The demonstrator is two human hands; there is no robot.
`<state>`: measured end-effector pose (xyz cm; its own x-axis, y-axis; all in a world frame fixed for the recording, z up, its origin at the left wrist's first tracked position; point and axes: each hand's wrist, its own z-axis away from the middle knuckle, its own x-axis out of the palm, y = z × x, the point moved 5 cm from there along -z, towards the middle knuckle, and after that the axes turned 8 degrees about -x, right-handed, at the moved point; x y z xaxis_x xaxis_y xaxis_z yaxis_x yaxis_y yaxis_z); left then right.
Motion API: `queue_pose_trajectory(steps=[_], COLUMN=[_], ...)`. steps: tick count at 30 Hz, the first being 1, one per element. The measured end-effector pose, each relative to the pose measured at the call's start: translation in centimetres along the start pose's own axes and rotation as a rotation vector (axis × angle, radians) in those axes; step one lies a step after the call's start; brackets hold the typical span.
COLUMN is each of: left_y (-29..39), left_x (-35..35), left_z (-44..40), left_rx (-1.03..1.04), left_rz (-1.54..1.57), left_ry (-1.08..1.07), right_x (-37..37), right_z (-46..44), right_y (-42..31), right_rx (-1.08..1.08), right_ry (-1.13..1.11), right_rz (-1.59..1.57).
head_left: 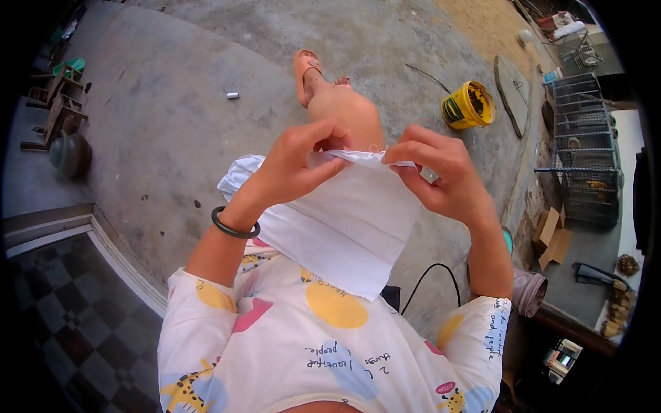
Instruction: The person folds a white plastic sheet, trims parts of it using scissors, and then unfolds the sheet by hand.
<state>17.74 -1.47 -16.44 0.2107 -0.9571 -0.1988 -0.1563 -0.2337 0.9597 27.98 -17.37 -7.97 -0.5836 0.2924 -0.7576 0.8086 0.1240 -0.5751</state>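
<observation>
Both forearms reach up from the shirt [330, 337] toward 12 o'clock, elbows bent outward and wrists turned in so that the hands face each other. The left hand [296, 162], with a dark bangle [235, 224] at its wrist, pinches the folded upper edge of the white cloth [351, 224] between thumb and forefinger; its other fingers are curled. The right hand [444, 168] grips the same edge, fingertips on top and thumb beneath, close to a small loop of loose thread [375, 149]. A short span of edge lies between the two grips.

The cloth is at the centre, hanging from the hands over the lap, its lower corner toward 6 o'clock. A bare leg [348, 113] extends toward 12 o'clock, ending in an orange sandal [301, 72].

The ground is grey, stained concrete [172, 89]. A yellow bucket [454, 113], dark residue inside, stands at 1 o'clock. A wire cage [585, 155] is at 3 o'clock, an open cardboard box [551, 237] just beside it. Wooden stools [63, 113] are at 10 o'clock; a checkered floor [82, 310] shows beyond a door sill [124, 258] at 8 o'clock.
</observation>
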Motion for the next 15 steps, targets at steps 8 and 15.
queue_pose_trajectory(steps=[8, 15], left_y=[0.2, 1.7], left_x=[0.8, 1.3], left_z=[0.9, 1.4], left_rx=[0.132, 0.226], left_rz=[-0.092, -0.198], left_ry=[0.058, 0.132], right_x=[-1.2, -1.3], right_z=[-0.5, -0.7], right_y=[-0.2, 0.1], right_rx=[0.037, 0.083], right_ry=[-0.138, -0.176], right_rz=[0.14, 0.057])
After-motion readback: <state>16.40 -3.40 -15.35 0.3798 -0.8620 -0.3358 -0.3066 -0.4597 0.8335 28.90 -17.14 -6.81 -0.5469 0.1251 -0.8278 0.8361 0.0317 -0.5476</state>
